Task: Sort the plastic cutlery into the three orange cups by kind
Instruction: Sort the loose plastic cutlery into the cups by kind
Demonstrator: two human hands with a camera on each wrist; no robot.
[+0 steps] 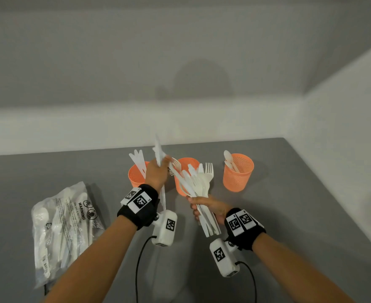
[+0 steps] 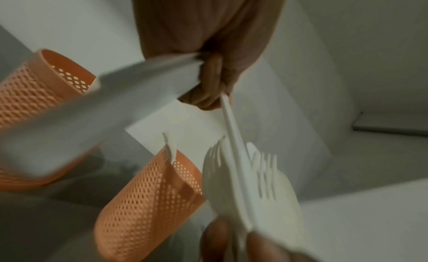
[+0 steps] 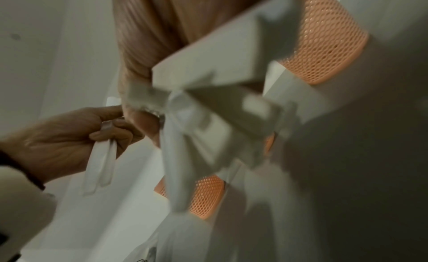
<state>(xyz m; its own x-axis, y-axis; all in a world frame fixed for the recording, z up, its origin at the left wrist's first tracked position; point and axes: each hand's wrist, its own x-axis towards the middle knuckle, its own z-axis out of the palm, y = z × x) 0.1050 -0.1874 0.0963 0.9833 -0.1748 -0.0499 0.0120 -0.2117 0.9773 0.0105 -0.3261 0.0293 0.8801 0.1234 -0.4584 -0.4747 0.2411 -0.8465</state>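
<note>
Three orange mesh cups stand in a row on the grey table. The left cup point(image 1: 135, 176) holds knives, the middle cup point(image 1: 185, 164) a fork, the right cup point(image 1: 238, 172) spoons. My left hand point(image 1: 163, 165) hovers between the left and middle cups and pinches two white knives point(image 1: 158, 149), blades up. The right wrist view shows their handles point(image 3: 99, 165) hanging under the left hand point(image 3: 69, 138). Just in front of the middle cup, my right hand point(image 1: 196, 206) grips a mixed bundle of forks, knives and spoons point(image 1: 198, 182). The fork heads point(image 2: 250, 183) show in the left wrist view.
A clear plastic bag point(image 1: 64, 230) with more white cutlery lies on the table at the left. White walls close the table at the back and right. Camera cables hang below both wrists.
</note>
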